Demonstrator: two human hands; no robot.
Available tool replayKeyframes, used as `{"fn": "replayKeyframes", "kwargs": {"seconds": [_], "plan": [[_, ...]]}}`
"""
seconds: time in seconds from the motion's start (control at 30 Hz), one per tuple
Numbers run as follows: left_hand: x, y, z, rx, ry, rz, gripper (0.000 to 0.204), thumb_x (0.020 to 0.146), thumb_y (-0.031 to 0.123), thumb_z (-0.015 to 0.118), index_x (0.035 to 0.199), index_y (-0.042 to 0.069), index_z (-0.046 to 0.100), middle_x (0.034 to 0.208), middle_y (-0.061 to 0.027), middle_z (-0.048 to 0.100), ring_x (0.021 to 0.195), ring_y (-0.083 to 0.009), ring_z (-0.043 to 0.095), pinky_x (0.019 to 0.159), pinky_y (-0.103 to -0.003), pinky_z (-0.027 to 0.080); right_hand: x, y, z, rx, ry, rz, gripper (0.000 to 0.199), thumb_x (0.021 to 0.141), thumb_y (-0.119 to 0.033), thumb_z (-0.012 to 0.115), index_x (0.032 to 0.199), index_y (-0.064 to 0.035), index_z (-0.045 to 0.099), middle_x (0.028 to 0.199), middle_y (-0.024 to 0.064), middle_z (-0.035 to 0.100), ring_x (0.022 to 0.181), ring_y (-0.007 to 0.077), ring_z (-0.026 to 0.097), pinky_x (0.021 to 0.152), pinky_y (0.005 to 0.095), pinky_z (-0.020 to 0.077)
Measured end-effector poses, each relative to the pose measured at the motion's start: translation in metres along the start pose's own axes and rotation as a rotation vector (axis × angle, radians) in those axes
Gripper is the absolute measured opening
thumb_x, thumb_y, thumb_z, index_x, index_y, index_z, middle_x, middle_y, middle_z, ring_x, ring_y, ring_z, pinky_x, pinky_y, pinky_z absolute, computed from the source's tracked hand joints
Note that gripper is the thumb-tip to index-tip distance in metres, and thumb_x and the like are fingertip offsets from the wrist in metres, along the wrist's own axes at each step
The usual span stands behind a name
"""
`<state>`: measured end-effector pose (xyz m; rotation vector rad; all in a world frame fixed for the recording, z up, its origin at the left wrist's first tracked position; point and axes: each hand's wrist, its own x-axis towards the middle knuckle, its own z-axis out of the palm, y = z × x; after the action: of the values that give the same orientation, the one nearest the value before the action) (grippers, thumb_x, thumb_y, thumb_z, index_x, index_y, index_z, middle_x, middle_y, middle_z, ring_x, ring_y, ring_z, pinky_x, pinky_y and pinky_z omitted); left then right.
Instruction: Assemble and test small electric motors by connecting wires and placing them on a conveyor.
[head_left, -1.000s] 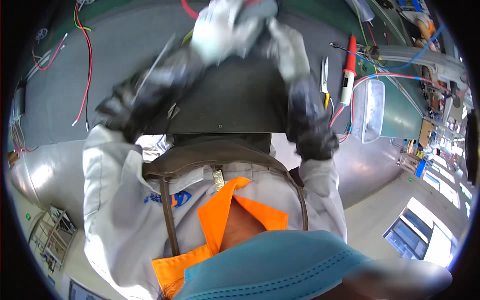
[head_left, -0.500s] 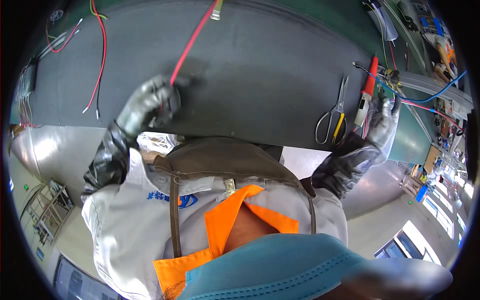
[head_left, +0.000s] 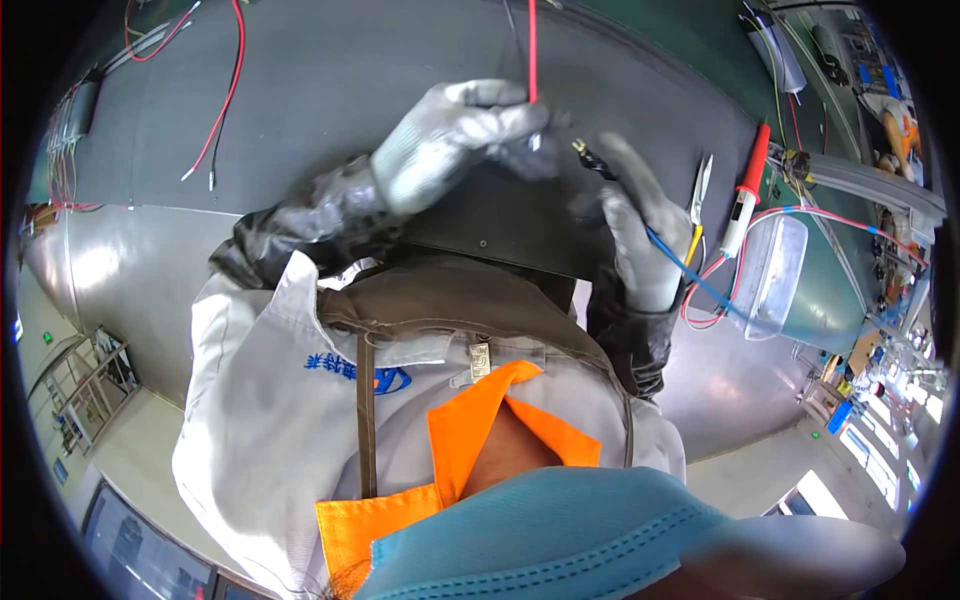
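My left hand point(head_left: 455, 145), in a grey-white glove, pinches the lower end of a red wire point(head_left: 533, 50) that runs up past the far edge of the view. A small shiny spot shows at its fingertips. To its right my right hand point(head_left: 642, 240), gloved alike, is closed on a clip point(head_left: 592, 160) with a black sleeve and a brass-coloured tip. From the clip a blue cable point(head_left: 690, 272) trails under the palm toward the right. The clip's tip points at the left hand, with a gap between them. Motion blurs some fingers.
On the dark bench mat point(head_left: 320, 90) lie scissors point(head_left: 703, 185) with yellow on the handle, partly behind my right hand. Beside them is a red-and-white probe point(head_left: 752, 190) with red leads. A clear plastic tray point(head_left: 775, 265) sits further right. More red and black wires point(head_left: 232, 85) lie at the left.
My left hand has moved right with the red wire. The right hand has left the bench's right side, picked up the clip on the blue cable and come toward the left hand.
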<state>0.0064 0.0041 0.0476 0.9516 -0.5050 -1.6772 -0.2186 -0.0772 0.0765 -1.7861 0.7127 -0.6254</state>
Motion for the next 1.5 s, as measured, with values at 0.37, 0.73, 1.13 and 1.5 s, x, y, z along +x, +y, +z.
{"fn": "replayKeyframes", "kwargs": {"seconds": [0.37,0.73,1.13,1.5], "plan": [[0.034,-0.002,0.044,-0.083,0.136,0.176,0.031,0.099,0.024,0.062,0.116,-0.001,0.066,0.098,-0.0070,0.071,0.091,-0.0145,0.066,0.082,-0.028,0.053,-0.010,0.018,0.026,-0.273,0.341,-0.177,0.053,0.094,-0.008,0.056,0.143,0.0070,0.043,0.133,0.0195,0.061,0.075,0.0132,0.065,0.068,0.0267,0.0534],[0.036,-0.016,0.053,-0.285,0.124,0.249,0.029,0.095,0.023,0.069,0.108,-0.003,0.066,0.094,-0.0094,0.071,0.082,-0.0121,0.068,0.074,-0.024,0.056,-0.010,0.041,0.041,-0.195,0.445,-0.242,0.050,0.096,-0.006,0.052,0.141,0.0121,0.042,0.113,0.0238,0.067,0.075,0.0163,0.067,0.067,0.0274,0.0530],[0.074,-0.103,0.012,-0.405,0.170,0.424,0.022,0.096,0.018,0.058,0.106,-0.001,0.063,0.102,-0.0106,0.067,0.092,-0.0164,0.063,0.083,-0.029,0.050,-0.002,0.027,0.030,-0.389,0.376,-0.202,0.048,0.092,-0.001,0.056,0.139,0.0027,0.049,0.109,0.0211,0.070,0.073,0.0258,0.074,0.067,0.0338,0.0574],[0.055,-0.048,0.012,-0.256,-0.075,0.044,0.028,0.101,0.022,0.056,0.117,0.000,0.060,0.117,-0.0126,0.067,0.104,-0.0196,0.064,0.094,-0.034,0.050,0.003,0.126,-0.169,-1.212,0.585,0.596,0.058,0.087,-0.021,0.066,0.139,-0.0022,0.051,0.104,0.0249,0.068,0.089,0.0320,0.068,0.080,0.0382,0.0533]]}}
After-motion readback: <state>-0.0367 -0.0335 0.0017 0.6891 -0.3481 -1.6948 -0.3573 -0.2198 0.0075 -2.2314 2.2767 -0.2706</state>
